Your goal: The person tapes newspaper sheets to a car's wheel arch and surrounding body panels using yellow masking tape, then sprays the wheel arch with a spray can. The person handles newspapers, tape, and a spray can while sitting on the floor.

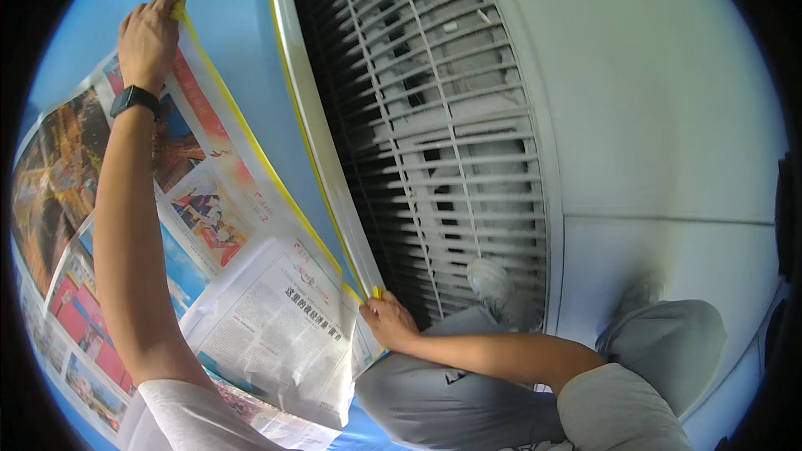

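My left hand (149,38) reaches up and presses the top end of a yellow tape strip (251,138) onto a blue wall (225,8). A black watch sits on that wrist. The tape runs down along the edge of newspaper sheets (209,200) spread over the wall. Lower down, my right hand (386,321) pinches the bottom end of the same tape next to a folded newspaper sheet (280,326). Both hands rest flat against the paper's taped edge.
A white frame (313,125) with a second yellow tape line borders the blue wall. Beside it is a white barred grille over a slatted window (443,134). A pale floor (660,117) lies below, with my grey trousers and shoes (493,284).
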Available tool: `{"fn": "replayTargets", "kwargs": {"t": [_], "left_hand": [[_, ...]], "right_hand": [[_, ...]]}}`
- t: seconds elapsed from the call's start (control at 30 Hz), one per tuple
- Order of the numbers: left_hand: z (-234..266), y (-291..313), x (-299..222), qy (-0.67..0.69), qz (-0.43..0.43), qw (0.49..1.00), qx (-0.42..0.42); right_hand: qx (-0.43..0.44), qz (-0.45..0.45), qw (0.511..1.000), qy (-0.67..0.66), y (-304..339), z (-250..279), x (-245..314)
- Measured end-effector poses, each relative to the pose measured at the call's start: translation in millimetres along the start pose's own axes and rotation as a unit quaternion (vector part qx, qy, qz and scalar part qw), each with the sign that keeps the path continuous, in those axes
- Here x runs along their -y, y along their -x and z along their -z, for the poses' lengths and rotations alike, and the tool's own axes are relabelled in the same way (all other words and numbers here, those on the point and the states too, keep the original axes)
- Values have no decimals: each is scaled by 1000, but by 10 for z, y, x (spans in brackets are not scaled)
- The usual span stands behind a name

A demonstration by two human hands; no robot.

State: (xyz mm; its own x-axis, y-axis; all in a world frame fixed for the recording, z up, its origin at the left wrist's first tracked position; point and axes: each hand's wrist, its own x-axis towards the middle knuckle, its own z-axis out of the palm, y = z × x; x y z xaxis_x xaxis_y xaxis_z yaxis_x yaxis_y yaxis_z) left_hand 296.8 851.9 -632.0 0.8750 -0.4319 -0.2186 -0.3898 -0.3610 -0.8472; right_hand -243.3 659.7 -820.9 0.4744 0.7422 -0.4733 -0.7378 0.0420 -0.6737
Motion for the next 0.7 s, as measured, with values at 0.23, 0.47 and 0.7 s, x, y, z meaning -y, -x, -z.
{"fn": "replayTargets", "kwargs": {"t": [0.23,0.47,0.7], "left_hand": [[562,-209,-206,94,59,992,66],[1372,-722,-373,37,4,999,9],[1245,-692,-401,-16,-12,1000,-18]], "right_hand": [[73,-23,997,-17,-55,35,-106],[146,50,986,-60,-202,352,-350],[204,103,969,98,-689,362,-235]]}}
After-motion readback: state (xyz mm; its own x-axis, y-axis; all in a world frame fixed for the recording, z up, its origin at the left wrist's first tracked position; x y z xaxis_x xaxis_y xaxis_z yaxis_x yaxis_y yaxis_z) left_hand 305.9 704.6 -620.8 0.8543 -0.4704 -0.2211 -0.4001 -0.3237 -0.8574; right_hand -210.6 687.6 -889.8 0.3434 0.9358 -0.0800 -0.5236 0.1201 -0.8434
